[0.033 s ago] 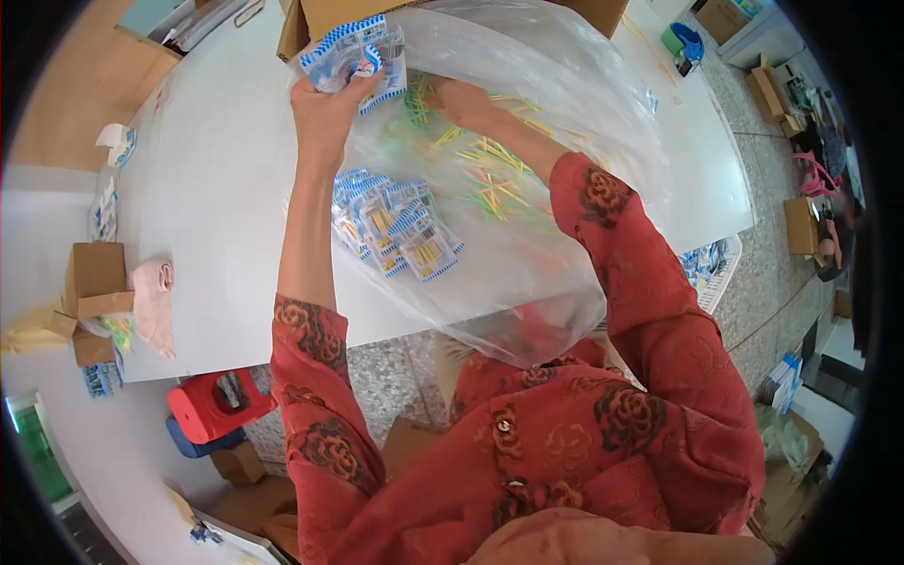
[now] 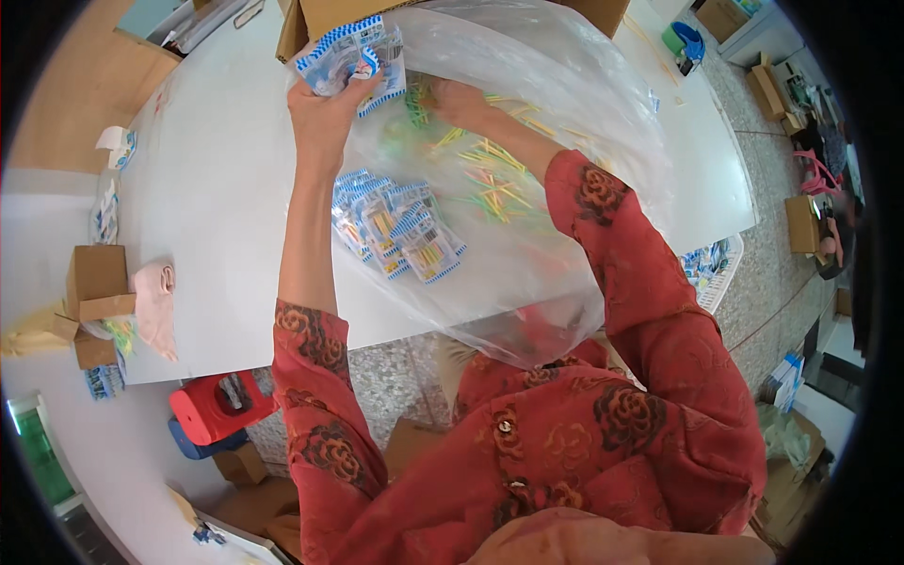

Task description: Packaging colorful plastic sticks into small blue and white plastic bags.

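My left hand [image 2: 325, 118] is closed on clear plastic packets [image 2: 353, 58] with blue-checked edges, raised over the table's far side. To its right, my right hand [image 2: 454, 102] is closed at a bunch of thin green plastic sticks [image 2: 416, 102]; its fingertips are partly hidden. Loose yellow, green and pink sticks [image 2: 499, 179] lie by my right forearm, on or in a large clear plastic bag [image 2: 565, 94]. Nearer to me, a pile of filled packets [image 2: 395, 226] with the same blue-checked edges lies on the white table [image 2: 226, 217].
A cardboard box [image 2: 363, 14] stands at the table's far edge. The bag drapes over the near edge towards my lap. A white basket [image 2: 723, 273] of packets is at the right, a red stool [image 2: 212, 411] below the table's left. A pink cloth [image 2: 155, 301] lies by the left corner.
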A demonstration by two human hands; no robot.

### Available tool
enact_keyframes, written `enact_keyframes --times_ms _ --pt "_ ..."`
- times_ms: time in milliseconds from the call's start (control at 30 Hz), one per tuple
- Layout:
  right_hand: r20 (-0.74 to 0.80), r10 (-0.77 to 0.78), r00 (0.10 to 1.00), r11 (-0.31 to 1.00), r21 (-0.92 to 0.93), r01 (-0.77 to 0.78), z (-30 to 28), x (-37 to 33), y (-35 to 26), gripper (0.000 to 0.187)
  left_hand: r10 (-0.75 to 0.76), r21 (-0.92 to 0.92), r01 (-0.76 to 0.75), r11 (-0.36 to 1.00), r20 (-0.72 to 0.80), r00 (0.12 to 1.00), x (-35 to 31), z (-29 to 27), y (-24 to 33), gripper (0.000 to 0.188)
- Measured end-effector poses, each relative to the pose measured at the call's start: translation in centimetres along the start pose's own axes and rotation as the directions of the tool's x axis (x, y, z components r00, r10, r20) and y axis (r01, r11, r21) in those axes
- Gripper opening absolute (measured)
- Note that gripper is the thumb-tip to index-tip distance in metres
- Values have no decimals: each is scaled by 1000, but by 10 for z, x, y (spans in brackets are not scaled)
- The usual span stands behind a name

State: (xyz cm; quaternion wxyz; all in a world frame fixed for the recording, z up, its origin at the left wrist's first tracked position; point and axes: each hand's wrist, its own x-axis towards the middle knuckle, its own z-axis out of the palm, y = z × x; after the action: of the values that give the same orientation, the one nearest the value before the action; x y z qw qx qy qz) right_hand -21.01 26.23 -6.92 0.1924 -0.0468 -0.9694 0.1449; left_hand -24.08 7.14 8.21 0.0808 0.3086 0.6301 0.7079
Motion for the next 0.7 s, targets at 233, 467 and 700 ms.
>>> enact_keyframes --times_ms 233,467,700 --pt "197 124 973 992 -22 -122 30 36 -19 70 -5 -5 5 1000 1 1000 1 -10 3 22" --pt "269 162 949 985 -104 -139 22 39 -28 77 54 12 -54 998 20 998 7 -17 -5 23" --pt "118 -56 991 969 -233 82 15 23 -35 46 108 74 -109 991 23 994 9 -24 -7 25"
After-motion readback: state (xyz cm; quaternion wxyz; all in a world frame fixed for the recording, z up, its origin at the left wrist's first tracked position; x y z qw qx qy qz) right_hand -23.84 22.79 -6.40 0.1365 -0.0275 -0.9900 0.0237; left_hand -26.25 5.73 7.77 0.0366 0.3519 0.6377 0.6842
